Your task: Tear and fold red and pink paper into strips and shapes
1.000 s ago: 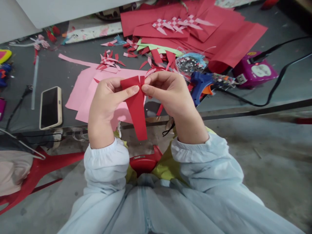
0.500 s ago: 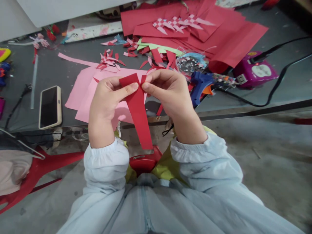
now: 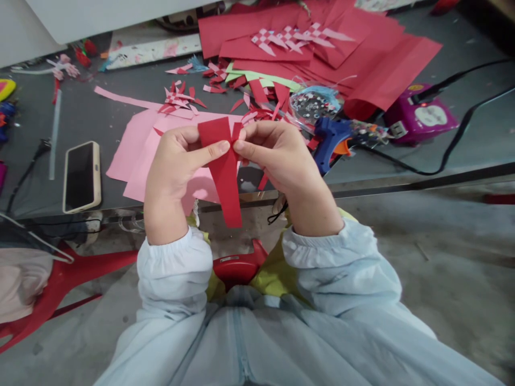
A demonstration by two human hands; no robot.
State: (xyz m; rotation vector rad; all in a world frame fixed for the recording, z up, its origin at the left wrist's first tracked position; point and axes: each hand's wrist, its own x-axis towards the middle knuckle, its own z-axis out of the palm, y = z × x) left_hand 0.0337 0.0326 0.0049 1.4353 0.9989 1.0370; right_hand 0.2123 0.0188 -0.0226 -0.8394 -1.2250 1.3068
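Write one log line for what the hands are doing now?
left hand: pinches red paper strip | right hand: pinches strip top | strip: hangs down | behind: pink paper, phone, glue gun

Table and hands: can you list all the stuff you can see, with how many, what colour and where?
red paper strip: one, red, pinched between both hands
pink paper sheets: a few, pink, table behind the hands
red paper sheets: a pile, red, far right of table
woven paper pieces: several, red and white, on the red pile
phone: one, pale case, table left
glue gun: one, blue, right of the hands
purple device: one, table right
left hand: holds the strip
right hand: holds the strip
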